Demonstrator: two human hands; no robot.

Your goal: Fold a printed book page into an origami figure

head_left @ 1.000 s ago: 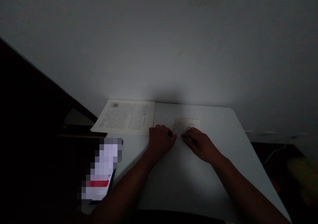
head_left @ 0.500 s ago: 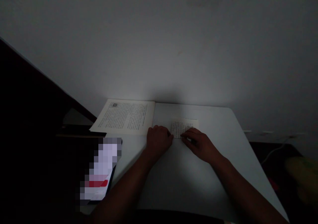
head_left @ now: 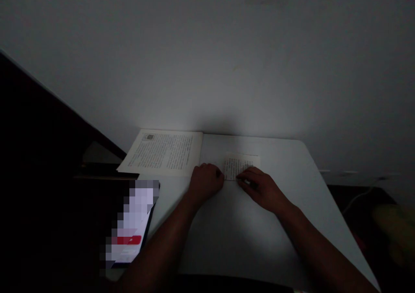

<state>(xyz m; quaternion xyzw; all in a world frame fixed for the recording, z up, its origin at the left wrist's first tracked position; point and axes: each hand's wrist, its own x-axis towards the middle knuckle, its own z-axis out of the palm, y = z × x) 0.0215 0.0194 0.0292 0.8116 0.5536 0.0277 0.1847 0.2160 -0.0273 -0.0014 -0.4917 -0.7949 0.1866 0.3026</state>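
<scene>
A small printed sheet of paper [head_left: 231, 168], seemingly folded, lies on the white table in front of me. My right hand [head_left: 257, 187] has its thumb and fingers closed at the sheet's near edge, covering its lower right part. At the left edge of the paper rests my left hand [head_left: 206, 181], curled like a fist with the thumb bent in. Whatever its fingers hold, if anything, is hidden. Dim light makes the fingertips hard to see.
An open printed book or stack of pages [head_left: 164, 152] lies at the table's back left. A phone or tablet [head_left: 131, 241] with a lit, blurred screen sits by the left edge. The wall [head_left: 207, 68] rises behind the table [head_left: 275, 154]. A pale cable [head_left: 356, 200] hangs at right.
My left thumb has drawn in from the paper's near left corner, and the left hand has shifted slightly left. My right hand stays almost where it was.
</scene>
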